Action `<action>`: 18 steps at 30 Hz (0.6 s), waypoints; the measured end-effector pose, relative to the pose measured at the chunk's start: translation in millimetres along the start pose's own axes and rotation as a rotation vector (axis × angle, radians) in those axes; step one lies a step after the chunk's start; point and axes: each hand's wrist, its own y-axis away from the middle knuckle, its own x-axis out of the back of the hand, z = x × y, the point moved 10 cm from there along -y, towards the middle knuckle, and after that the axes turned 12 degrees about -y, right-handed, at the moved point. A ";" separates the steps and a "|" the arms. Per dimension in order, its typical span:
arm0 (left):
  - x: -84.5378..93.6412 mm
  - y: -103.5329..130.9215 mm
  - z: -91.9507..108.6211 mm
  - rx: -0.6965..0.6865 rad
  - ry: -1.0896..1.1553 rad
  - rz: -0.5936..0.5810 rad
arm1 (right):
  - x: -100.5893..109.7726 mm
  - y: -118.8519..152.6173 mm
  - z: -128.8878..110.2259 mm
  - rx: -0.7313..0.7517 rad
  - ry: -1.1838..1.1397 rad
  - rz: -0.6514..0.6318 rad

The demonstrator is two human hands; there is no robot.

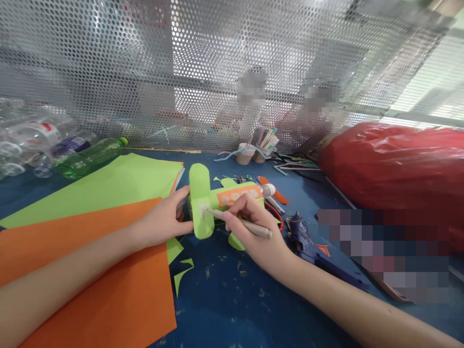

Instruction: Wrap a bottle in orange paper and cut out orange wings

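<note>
We find the right hand (271, 247) gripping a pen (258, 229), tip against the green panel (200, 183) just beyond, which the left hand (157, 224) steadies with parted fingers; continued contact calls for light pressure.

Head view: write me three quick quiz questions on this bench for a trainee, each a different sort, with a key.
1. Multiple choice: what is in the right hand?
A) a glue gun
B) a slim pen
C) a pair of scissors

2. True or false: the green bottle with the yellow cap lies on its side.

3. Fill in the missing word: the strip that bears pale shapes, along the body of the green craft at the left hand, is ____ in colour.

Key: 1. B; 2. True; 3. orange
</note>
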 end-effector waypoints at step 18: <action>1.2 -1.2 -1.8 0.021 -0.029 0.009 | -1.7 2.6 4.2 -0.010 0.040 -0.028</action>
